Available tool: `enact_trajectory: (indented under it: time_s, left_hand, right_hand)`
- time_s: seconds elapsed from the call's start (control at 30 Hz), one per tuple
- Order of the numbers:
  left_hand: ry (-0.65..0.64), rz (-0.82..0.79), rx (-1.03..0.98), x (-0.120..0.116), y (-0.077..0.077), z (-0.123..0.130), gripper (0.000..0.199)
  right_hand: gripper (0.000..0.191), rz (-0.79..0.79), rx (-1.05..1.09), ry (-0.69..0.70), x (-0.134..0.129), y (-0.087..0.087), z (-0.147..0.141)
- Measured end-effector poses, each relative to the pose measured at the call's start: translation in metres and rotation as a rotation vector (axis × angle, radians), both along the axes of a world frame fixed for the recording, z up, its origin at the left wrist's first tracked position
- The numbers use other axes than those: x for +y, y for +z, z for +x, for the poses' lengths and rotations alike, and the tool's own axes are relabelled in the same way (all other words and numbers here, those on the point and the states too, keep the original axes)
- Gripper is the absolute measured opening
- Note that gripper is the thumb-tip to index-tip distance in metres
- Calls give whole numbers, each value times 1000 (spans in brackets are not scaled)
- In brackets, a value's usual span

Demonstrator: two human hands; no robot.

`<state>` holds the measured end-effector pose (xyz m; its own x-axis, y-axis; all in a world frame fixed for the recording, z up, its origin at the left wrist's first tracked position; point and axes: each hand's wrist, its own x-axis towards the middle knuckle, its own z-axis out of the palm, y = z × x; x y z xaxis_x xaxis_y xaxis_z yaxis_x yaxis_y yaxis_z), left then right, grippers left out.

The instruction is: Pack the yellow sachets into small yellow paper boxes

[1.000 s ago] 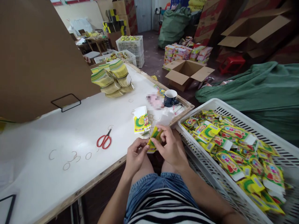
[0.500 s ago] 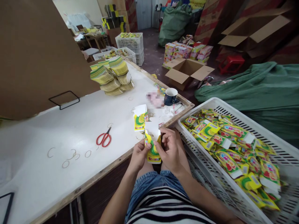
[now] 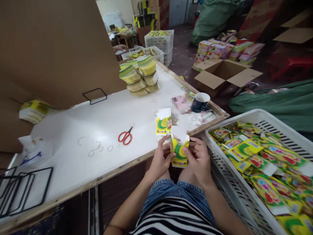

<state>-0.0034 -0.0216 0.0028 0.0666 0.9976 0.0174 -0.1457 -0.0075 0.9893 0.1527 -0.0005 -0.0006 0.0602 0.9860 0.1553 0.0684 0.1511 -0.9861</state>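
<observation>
Between my two hands is a small yellow and green carton, held upright over my lap with its white top flap raised. My left hand pinches its left side, the thumb on the front face. On the right side, my right hand grips it with the thumb on the front and fingers behind. Just past it on the white table lie a few similar flat cartons. Red-handled scissors rest to the left, near several loose rubber bands.
A white plastic crate of yellow cartons stands at my right. Stacked carton bundles, a dark mug and black wire frames are on the table. An open cardboard box sits on the floor beyond.
My view has turned left, so the table shows more on that side. Both hands still hold the carton; the left fingers have shifted higher and the right fingers now wrap its side.
</observation>
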Motion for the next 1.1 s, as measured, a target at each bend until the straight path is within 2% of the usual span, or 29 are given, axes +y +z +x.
enact_trajectory:
  time_s: [0.1,0.2,0.33,0.43,0.53,0.63,0.7,0.77,0.83,0.93,1.0,1.1]
  left_hand:
    - [-118,-25,-27,-2,6,-7,69]
    - [-201,-79,-140,-3,12,-13,69]
    - [-278,-170,-218,-6,14,-17,57]
    - [-316,-183,-232,-8,10,-17,49]
    - [-339,-176,-221,-10,7,-16,46]
    - [-302,-164,-200,-10,6,-15,51]
    - [-274,-163,-186,-10,7,-15,67]
    - [-271,-152,-165,-9,8,-15,77]
    - [-280,-135,-141,-8,9,-17,69]
    - [-207,-107,-26,-5,9,-20,54]
    - [-115,-89,97,-2,8,-22,49]
    - [-44,-74,186,2,6,-20,46]
  right_hand:
    - [44,-15,32,129,0,1,10]
    - [42,-75,14,258,-1,2,20]
    - [29,-116,30,374,-1,5,28]
    - [25,-96,21,424,1,10,29]
    - [27,-9,-56,405,4,11,29]
    - [23,51,-95,344,4,6,27]
    - [19,36,-53,279,3,1,25]
    - [32,5,8,217,2,-3,22]
    - [43,-1,8,186,3,-4,21]
    - [29,89,-103,230,8,0,23]
    - [28,126,-160,274,12,3,25]
    - [33,12,-218,339,16,8,23]
